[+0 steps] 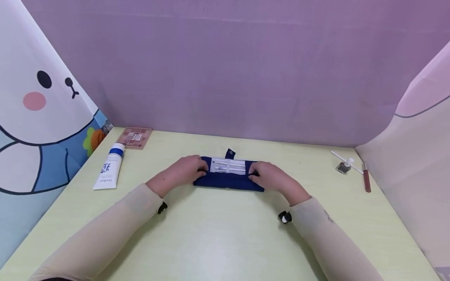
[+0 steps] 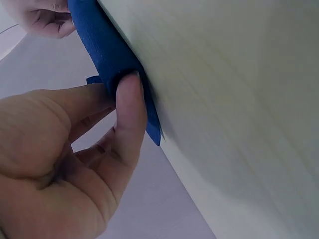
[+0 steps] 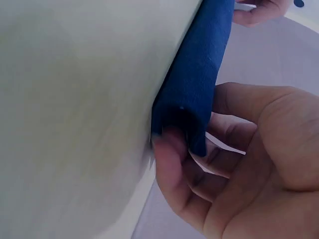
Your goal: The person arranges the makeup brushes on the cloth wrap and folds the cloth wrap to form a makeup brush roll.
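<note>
A navy blue fabric roll pouch [image 1: 228, 182] lies across the middle of the table, its near edge folded over. Several slim white tools [image 1: 230, 168] sit under a band inside it, and a short snap strap [image 1: 230, 153] sticks out from the far edge. My left hand [image 1: 185, 171] pinches the left end of the fold between thumb and fingers. At the right end, my right hand [image 1: 273, 178] grips the fold the same way. In the right wrist view, a fingertip [image 3: 175, 142] reaches inside the hollow end of the folded cloth [image 3: 192, 74].
On the left stand out a white tube with a blue band [image 1: 109, 166] and a pinkish checked flat case [image 1: 135, 137]. At the right lie a small dark glass bottle [image 1: 343, 168], a white stick [image 1: 339, 156] and a brown-handled tool [image 1: 366, 180]. A purple curtain [image 1: 228, 78] borders the back.
</note>
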